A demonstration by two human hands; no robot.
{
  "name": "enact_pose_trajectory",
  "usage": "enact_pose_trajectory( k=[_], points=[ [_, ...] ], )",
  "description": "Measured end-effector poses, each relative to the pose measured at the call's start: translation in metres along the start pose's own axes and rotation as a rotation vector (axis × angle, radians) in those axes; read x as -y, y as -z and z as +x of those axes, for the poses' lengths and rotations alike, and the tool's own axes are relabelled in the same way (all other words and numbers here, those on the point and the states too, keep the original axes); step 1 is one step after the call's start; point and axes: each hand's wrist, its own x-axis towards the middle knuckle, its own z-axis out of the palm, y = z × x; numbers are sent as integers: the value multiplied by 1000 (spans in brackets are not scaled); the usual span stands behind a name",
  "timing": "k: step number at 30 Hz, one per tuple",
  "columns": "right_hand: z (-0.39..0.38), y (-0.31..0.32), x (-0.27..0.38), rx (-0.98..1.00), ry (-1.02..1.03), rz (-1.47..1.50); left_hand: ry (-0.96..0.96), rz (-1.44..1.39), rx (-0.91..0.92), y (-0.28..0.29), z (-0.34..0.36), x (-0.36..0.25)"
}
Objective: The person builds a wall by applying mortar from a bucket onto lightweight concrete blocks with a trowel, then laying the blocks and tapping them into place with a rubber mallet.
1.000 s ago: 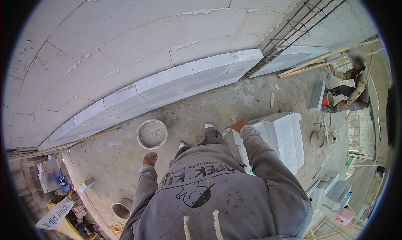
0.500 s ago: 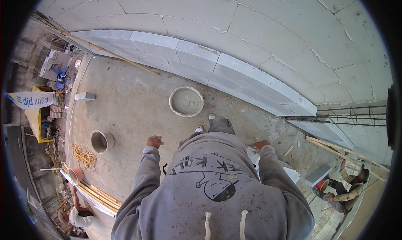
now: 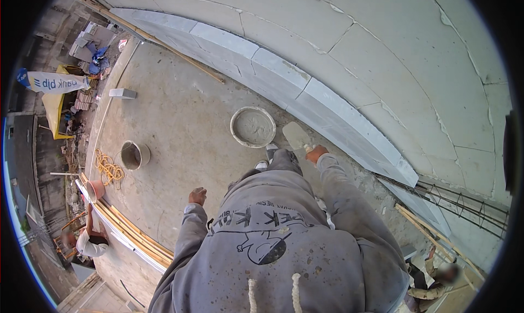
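Observation:
My right hand grips the handle of a trowel, its flat grey blade held out just right of a round pan of wet mortar on the concrete floor. My left hand hangs at my side with the fingers loosely curled and nothing in it. A low course of pale grey blocks runs along the foot of the block wall, just beyond the pan and the trowel. My grey hooded top fills the lower middle of the view, with my shoes just under the pan.
A bucket and a coil of yellow rope lie to the left. Long timber battens run along the slab edge. One person crouches at lower left, another at lower right. Steel rebar mesh stands at the right.
My view has swung on to the right. My right hand has come up and forward with the trowel, next to the mortar pan. My left hand stays at my side.

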Motion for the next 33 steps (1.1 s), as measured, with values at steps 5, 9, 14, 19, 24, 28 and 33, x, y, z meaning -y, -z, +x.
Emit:
enact_pose_trajectory(
  k=[5,9,14,19,24,28,33],
  points=[
    [5,4,9,-85,0,16,76,-307,8,18,-37,-111],
    [11,13,11,-61,-32,-51,-26,-416,-2,27,-47,-158],
    [33,22,-3,-199,3,-249,-18,-403,2,21,-45,-160],
    [81,65,-4,96,14,-587,71,-444,-10,4,-47,-137],
    [66,104,48,13,-31,-577,199,-473,7,-13,-60,-93],
    [46,120,108,-143,140,-517,235,-455,40,-26,-71,-88],
    [35,119,114,-214,181,-433,231,-484,40,-28,-67,-95]
  ],
)
